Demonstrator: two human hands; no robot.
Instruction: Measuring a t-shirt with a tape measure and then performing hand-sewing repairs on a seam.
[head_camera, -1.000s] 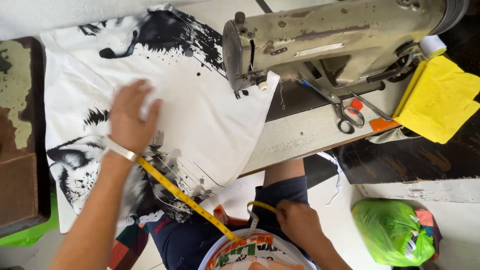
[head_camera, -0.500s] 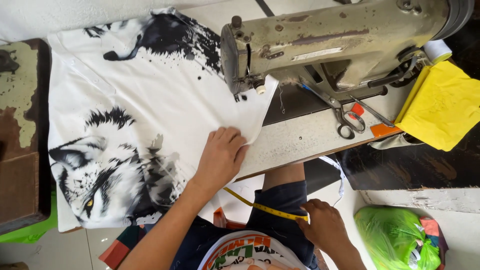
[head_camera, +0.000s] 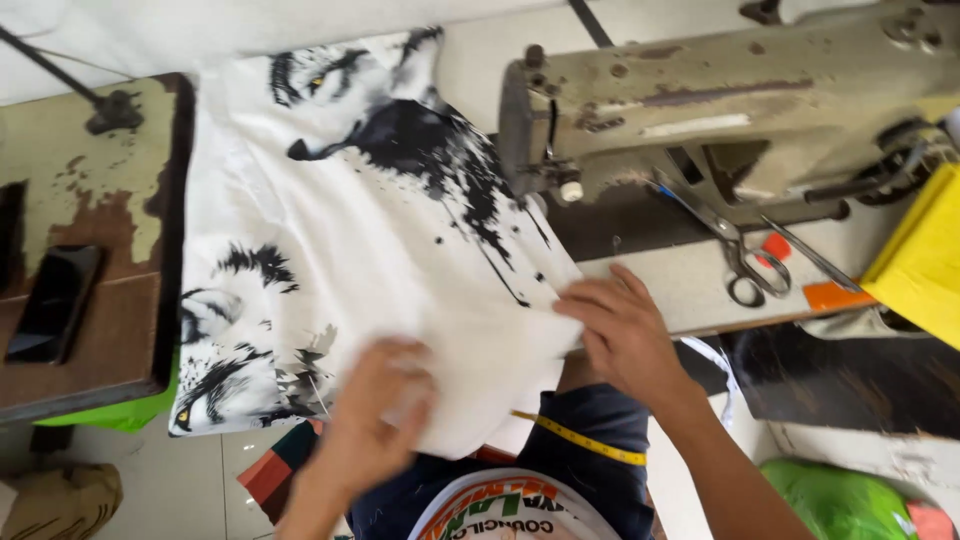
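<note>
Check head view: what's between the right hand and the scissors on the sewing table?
Nothing: a bare strip of the sewing table separates the right hand from the scissors in the head view.

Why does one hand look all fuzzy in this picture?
In the head view, the left hand is smeared by motion blur over the white wolf-print fabric, while the right hand looks only slightly soft; the beige metal sewing machine stays sharp, under even light with faint shadows.
</note>
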